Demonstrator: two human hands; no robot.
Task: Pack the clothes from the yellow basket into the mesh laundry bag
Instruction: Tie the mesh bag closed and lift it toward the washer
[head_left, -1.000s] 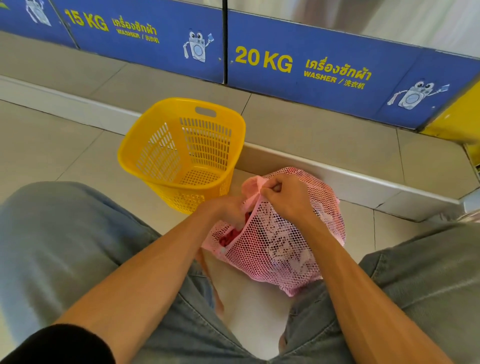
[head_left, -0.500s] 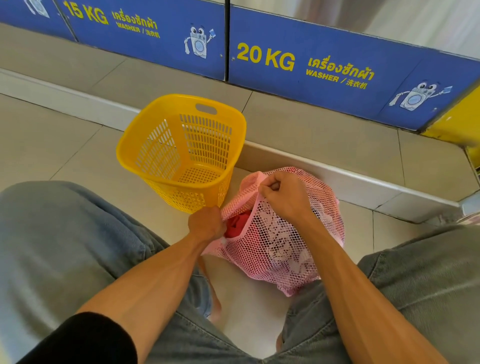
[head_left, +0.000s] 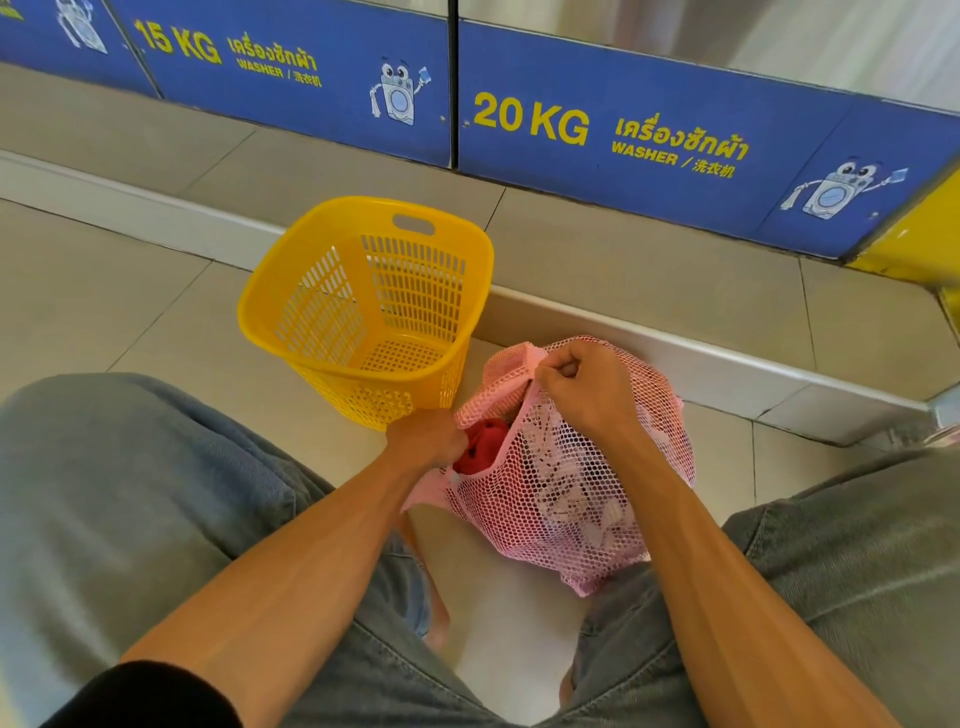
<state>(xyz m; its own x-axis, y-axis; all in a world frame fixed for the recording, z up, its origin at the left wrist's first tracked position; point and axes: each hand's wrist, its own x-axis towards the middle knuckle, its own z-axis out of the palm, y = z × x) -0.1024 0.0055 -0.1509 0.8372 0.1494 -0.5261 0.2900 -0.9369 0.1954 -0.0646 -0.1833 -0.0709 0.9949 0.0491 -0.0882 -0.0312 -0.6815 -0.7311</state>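
The yellow basket (head_left: 363, 306) stands on the floor ahead of my left knee, with nothing visible inside it. Right of it sits the pink mesh laundry bag (head_left: 566, 493), bulging with clothes; a red garment (head_left: 480, 447) shows in its opening. My left hand (head_left: 426, 436) is closed on the bag's left edge by the opening. My right hand (head_left: 582, 389) pinches the bag's upper edge near the top.
A raised tiled step (head_left: 623, 348) runs behind the basket and bag. Blue washer panels marked 15 KG (head_left: 291, 67) and 20 KG (head_left: 597, 130) line the back. My knees in grey jeans flank the bag on both sides.
My left hand has drawn back out of the bag's opening to its left edge, pulling the opening wider so the red garment shows. My right hand has held its grip.
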